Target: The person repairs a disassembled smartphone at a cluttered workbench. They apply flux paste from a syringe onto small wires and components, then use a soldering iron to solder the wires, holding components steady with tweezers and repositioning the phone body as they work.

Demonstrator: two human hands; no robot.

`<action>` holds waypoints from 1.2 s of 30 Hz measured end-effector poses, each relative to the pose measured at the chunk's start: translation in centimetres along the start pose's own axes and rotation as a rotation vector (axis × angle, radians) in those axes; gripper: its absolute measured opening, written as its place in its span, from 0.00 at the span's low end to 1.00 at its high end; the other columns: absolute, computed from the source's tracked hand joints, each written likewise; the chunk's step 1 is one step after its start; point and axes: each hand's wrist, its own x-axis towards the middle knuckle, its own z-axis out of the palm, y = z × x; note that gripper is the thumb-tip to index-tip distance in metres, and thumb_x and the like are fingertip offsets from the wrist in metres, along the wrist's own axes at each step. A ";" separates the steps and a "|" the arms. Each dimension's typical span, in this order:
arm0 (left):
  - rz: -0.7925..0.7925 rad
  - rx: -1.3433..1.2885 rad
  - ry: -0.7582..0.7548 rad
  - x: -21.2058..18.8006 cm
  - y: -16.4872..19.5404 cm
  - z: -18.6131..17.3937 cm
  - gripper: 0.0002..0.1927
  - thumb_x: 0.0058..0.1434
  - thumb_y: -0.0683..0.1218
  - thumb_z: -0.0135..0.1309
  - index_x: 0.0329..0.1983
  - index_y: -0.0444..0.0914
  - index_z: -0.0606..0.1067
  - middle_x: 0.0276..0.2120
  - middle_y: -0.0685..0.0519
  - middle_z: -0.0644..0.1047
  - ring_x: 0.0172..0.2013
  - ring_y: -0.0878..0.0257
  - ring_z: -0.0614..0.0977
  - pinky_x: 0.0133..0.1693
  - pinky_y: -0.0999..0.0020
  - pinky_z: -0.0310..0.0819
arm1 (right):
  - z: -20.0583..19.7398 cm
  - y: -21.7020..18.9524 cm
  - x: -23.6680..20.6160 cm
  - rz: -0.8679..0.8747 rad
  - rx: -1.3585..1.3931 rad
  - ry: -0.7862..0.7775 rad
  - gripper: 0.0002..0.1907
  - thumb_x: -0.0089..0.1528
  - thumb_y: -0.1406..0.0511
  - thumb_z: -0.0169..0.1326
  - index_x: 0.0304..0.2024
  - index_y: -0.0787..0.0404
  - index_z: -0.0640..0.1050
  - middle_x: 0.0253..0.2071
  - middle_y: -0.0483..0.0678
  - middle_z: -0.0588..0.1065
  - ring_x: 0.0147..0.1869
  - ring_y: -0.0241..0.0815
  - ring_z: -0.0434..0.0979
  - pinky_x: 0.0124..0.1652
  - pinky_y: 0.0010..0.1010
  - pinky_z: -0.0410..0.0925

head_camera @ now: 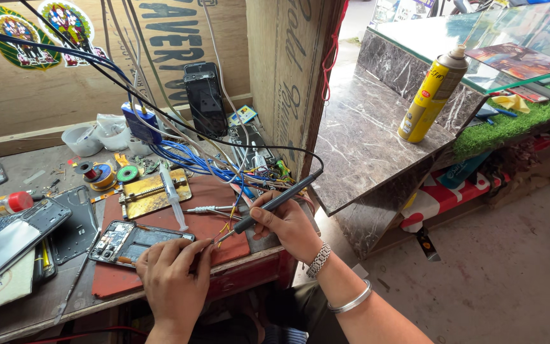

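Head view. Right hand [291,226], centre of frame: fingers closed pen-fashion around a slim black soldering iron [275,202], its tip low at centre by thin coloured wires. Left hand [172,277], lower centre: fingers curled, pressing the red-brown mat [211,226] just beside an opened phone [136,242], flat and rectangular, circuitry exposed. Brass jig plate [154,194] above it. Cluttered wooden bench left; polished marble ledge [364,146] right, bearing a yellow spray can [431,95].

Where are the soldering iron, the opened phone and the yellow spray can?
soldering iron [274,204], head view, middle of its dark handle
opened phone [136,241], head view, its exposed inside
yellow spray can [429,95], head view, middle of its body
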 end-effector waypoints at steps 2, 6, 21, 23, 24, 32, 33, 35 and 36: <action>0.004 -0.002 0.003 0.0 0.0 0.0 0.07 0.54 0.48 0.65 0.36 0.45 0.83 0.34 0.59 0.78 0.44 0.58 0.77 0.54 0.56 0.61 | 0.0 0.0 0.0 0.005 -0.009 0.006 0.13 0.65 0.61 0.59 0.44 0.64 0.76 0.33 0.44 0.78 0.35 0.31 0.79 0.38 0.27 0.76; 0.012 -0.003 0.010 -0.1 -0.1 0.1 0.07 0.54 0.48 0.65 0.36 0.46 0.83 0.34 0.59 0.78 0.44 0.58 0.77 0.54 0.56 0.61 | 0.0 0.0 -0.1 0.016 -0.030 0.010 0.13 0.65 0.61 0.59 0.45 0.64 0.76 0.33 0.44 0.78 0.35 0.31 0.79 0.38 0.26 0.76; 0.019 -0.011 0.014 -0.1 -0.4 0.1 0.07 0.54 0.47 0.65 0.36 0.45 0.83 0.34 0.59 0.78 0.44 0.58 0.77 0.54 0.55 0.61 | 0.2 0.5 -0.1 -0.003 -0.027 0.028 0.13 0.66 0.60 0.60 0.45 0.64 0.76 0.33 0.44 0.78 0.34 0.32 0.80 0.36 0.23 0.73; 0.021 -0.013 0.025 0.0 -0.3 0.0 0.06 0.54 0.47 0.65 0.35 0.45 0.82 0.34 0.59 0.78 0.44 0.57 0.77 0.54 0.54 0.61 | 0.4 0.4 -0.1 -0.033 -0.020 0.050 0.12 0.66 0.61 0.60 0.44 0.64 0.76 0.32 0.44 0.78 0.32 0.32 0.80 0.35 0.22 0.72; 0.023 -0.019 0.032 0.1 -0.3 0.0 0.06 0.54 0.47 0.66 0.35 0.45 0.82 0.33 0.58 0.77 0.44 0.56 0.77 0.54 0.54 0.61 | 0.6 0.4 -0.2 -0.046 -0.015 0.060 0.12 0.66 0.61 0.60 0.44 0.64 0.76 0.31 0.45 0.78 0.32 0.32 0.80 0.34 0.22 0.72; 0.056 -0.042 0.048 -0.8 -1.4 0.2 0.05 0.56 0.46 0.66 0.36 0.45 0.82 0.35 0.57 0.77 0.44 0.55 0.77 0.54 0.54 0.63 | 1.4 2.2 0.0 -0.172 -0.059 0.261 0.06 0.65 0.67 0.57 0.41 0.64 0.76 0.30 0.45 0.78 0.29 0.33 0.80 0.32 0.23 0.74; 0.061 -0.055 0.052 -1.1 -1.6 0.2 0.06 0.56 0.45 0.66 0.36 0.45 0.82 0.35 0.57 0.77 0.44 0.55 0.77 0.54 0.54 0.63 | 1.6 2.6 -0.2 -0.202 -0.054 0.278 0.05 0.65 0.68 0.56 0.41 0.64 0.76 0.30 0.46 0.78 0.30 0.33 0.80 0.32 0.23 0.74; 0.060 -0.053 0.055 -1.2 -2.0 0.3 0.06 0.57 0.45 0.66 0.37 0.45 0.82 0.35 0.57 0.77 0.44 0.55 0.76 0.54 0.55 0.62 | 2.2 3.2 -0.4 -0.210 -0.099 0.280 0.05 0.66 0.69 0.56 0.40 0.66 0.76 0.29 0.46 0.78 0.29 0.33 0.79 0.32 0.22 0.73; 0.063 -0.058 0.059 -1.2 -2.1 0.4 0.06 0.57 0.45 0.66 0.37 0.45 0.82 0.36 0.57 0.77 0.44 0.55 0.76 0.54 0.55 0.62 | 2.2 3.3 -0.5 -0.218 -0.127 0.286 0.05 0.66 0.69 0.57 0.39 0.67 0.76 0.29 0.47 0.78 0.29 0.33 0.79 0.32 0.22 0.73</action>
